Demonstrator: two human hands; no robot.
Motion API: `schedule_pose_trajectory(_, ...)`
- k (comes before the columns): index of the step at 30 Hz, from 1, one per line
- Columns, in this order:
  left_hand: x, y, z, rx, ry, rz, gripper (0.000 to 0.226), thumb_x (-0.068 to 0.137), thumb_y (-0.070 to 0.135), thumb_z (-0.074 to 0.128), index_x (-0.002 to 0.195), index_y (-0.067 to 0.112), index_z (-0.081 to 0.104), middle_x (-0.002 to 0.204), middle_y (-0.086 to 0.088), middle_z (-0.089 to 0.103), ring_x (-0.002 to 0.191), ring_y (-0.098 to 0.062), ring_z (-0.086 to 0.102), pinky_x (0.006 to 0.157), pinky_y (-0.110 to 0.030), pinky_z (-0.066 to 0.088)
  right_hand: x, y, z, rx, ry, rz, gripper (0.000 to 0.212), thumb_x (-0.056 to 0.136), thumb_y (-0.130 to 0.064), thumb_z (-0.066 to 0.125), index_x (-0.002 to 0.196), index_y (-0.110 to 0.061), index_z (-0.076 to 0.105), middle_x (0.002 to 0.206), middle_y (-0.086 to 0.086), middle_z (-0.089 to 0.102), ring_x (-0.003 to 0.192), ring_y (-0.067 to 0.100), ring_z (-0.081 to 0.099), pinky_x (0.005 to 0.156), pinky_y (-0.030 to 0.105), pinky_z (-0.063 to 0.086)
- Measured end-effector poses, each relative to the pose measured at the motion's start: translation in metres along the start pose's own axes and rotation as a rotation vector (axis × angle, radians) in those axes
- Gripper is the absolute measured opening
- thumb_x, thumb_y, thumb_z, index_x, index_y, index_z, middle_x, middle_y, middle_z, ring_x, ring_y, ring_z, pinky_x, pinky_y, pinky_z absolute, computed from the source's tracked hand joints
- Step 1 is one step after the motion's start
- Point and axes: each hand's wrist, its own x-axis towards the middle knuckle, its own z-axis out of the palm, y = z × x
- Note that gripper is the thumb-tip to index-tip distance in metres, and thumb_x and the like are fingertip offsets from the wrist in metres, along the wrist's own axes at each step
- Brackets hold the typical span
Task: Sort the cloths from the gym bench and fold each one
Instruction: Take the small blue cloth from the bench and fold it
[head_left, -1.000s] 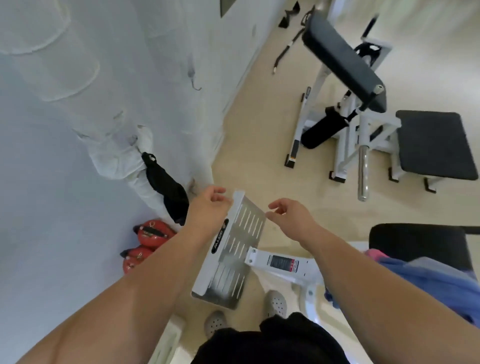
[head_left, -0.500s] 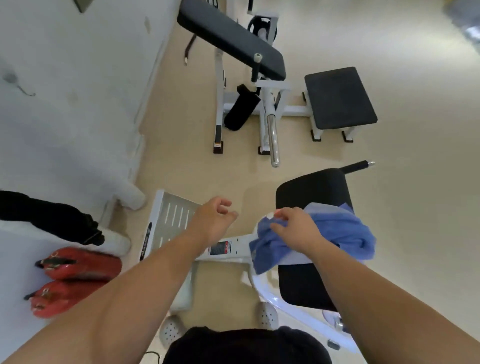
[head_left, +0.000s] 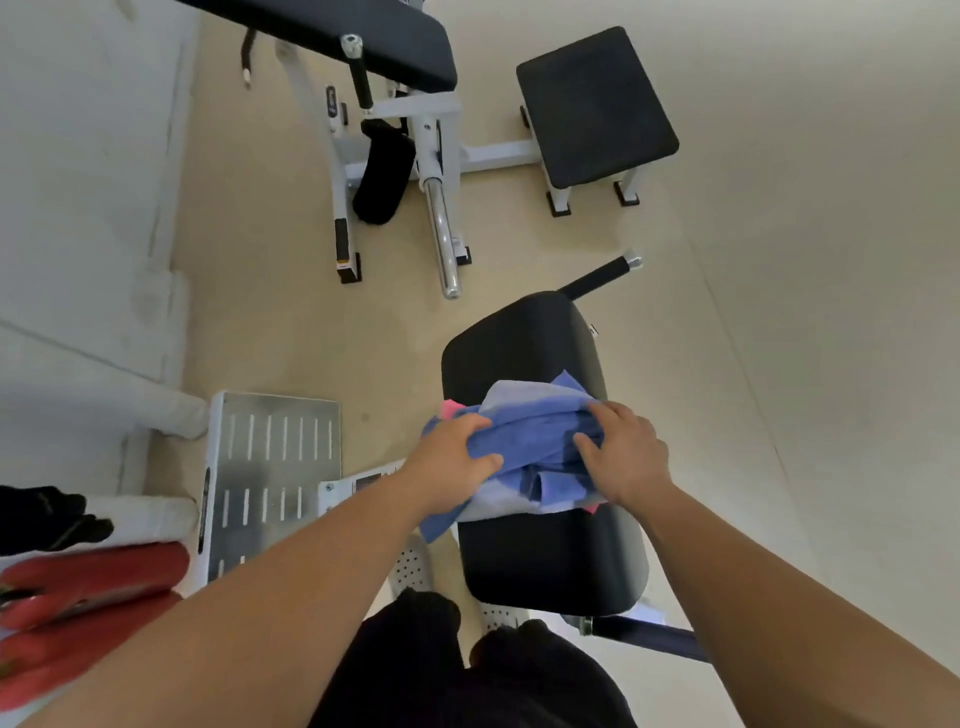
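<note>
Watching through the head cam here, looking straight down: the cloths are bunched in a heap across the middle of the black bench pad, right in front of the person's legs. On top is a blue cloth and both hands are dug into it. The left hand has its fingers curled over the left end with the thumb lying across the fabric, and the right hand grabs the right end the same way. A pale grey cloth sits under the blue one, and a pink cloth peeks out at the far left edge; I think the pink bit at the near right corner is the same one, but it's too buried to say. One blue corner hangs off the pad's left side. Left of the bench there's a slotted metal footplate, then two red things at the frame edge. Further out stands another machine with a square black seat and a chrome bar
</note>
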Motion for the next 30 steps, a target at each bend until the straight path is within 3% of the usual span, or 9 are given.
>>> schedule_pose_trajectory(4,0.032,0.015,0.016,0.042,-0.048,0.049,0.058,0.098,0.029,0.061,0.151,0.022,0.040,0.151,-0.001,0.046,0.135,-0.022,0.048,0.110,-0.031,0.039,0.021,0.003,0.005,0.001,-0.003,-0.041,0.042,0.099,-0.038,0.047,0.141,-0.036,0.047,0.142,-0.001,0.055,0.123,0.030,0.051,0.102,0.043,0.042)
schedule_pose_trajectory(11,0.074,0.013,0.032,0.082,-0.135,-0.011,0.054,0.103,0.027,0.053,0.153,0.023,0.034,0.135,-0.006,0.053,0.104,-0.015,0.050,0.089,-0.024,0.037,0.023,0.011,0.018,-0.089,0.060,-0.022,0.035,0.098,-0.040,0.048,0.131,-0.033,0.055,0.123,0.003,0.064,0.111,0.030,0.052,0.096,0.042,0.040)
schedule_pose_trajectory(13,0.078,0.012,0.035,0.112,-0.139,0.012,0.051,0.103,0.025,0.054,0.151,0.019,0.037,0.130,-0.003,0.053,0.104,-0.013,0.048,0.089,-0.023,0.036,0.022,0.011,0.018,-0.115,0.075,-0.031,0.027,0.097,-0.041,0.048,0.120,-0.031,0.060,0.117,0.002,0.066,0.108,0.029,0.053,0.096,0.043,0.040)
schedule_pose_trajectory(17,0.081,0.011,0.039,0.218,-0.117,0.103,0.051,0.101,0.024,0.055,0.150,0.023,0.042,0.142,-0.005,0.053,0.115,-0.019,0.055,0.095,-0.026,0.044,0.014,0.012,0.017,-0.130,0.133,-0.059,0.022,0.095,-0.039,0.052,0.108,-0.025,0.065,0.110,0.004,0.061,0.105,0.028,0.050,0.091,0.040,0.040)
schedule_pose_trajectory(20,0.080,0.008,0.039,0.321,-0.058,0.147,0.044,0.096,0.032,0.060,0.139,0.029,0.053,0.138,-0.004,0.051,0.119,-0.025,0.052,0.102,-0.036,0.045,0.005,0.012,0.017,-0.050,0.261,-0.145,0.016,0.088,-0.038,0.063,0.095,-0.023,0.067,0.102,0.003,0.055,0.100,0.027,0.049,0.084,0.039,0.040)
schedule_pose_trajectory(22,0.074,0.006,0.038,0.318,-0.019,0.201,0.029,0.092,0.033,0.065,0.121,0.029,0.063,0.129,-0.004,0.052,0.114,-0.024,0.053,0.100,-0.040,0.046,-0.002,0.008,0.016,0.032,0.325,-0.247,0.015,0.087,-0.037,0.066,0.086,-0.022,0.066,0.100,-0.001,0.058,0.099,0.024,0.052,0.084,0.039,0.043)
schedule_pose_trajectory(25,0.058,0.008,0.028,0.270,0.056,0.280,0.004,0.090,0.027,0.069,0.093,0.024,0.068,0.106,-0.001,0.060,0.095,-0.021,0.059,0.089,-0.042,0.050,-0.015,-0.006,0.004,0.145,0.364,-0.412,0.017,0.086,-0.034,0.069,0.077,-0.022,0.060,0.086,-0.007,0.059,0.088,0.016,0.052,0.081,0.035,0.045)
schedule_pose_trajectory(27,0.039,0.012,0.017,0.161,0.095,0.250,0.011,0.089,0.025,0.068,0.080,0.022,0.063,0.085,-0.001,0.059,0.077,-0.017,0.055,0.080,-0.042,0.054,-0.026,-0.016,-0.009,0.190,0.368,-0.457,0.021,0.088,-0.033,0.068,0.074,-0.024,0.056,0.076,-0.012,0.050,0.080,0.009,0.045,0.078,0.031,0.043)
schedule_pose_trajectory(30,0.004,0.016,-0.006,0.089,0.157,0.190,0.010,0.089,0.021,0.065,0.082,0.018,0.059,0.077,-0.009,0.061,0.065,-0.015,0.045,0.069,-0.035,0.050,-0.041,-0.030,-0.031,0.186,0.341,-0.489,0.023,0.089,-0.032,0.066,0.072,-0.024,0.052,0.067,-0.010,0.048,0.070,0.012,0.045,0.074,0.029,0.039)
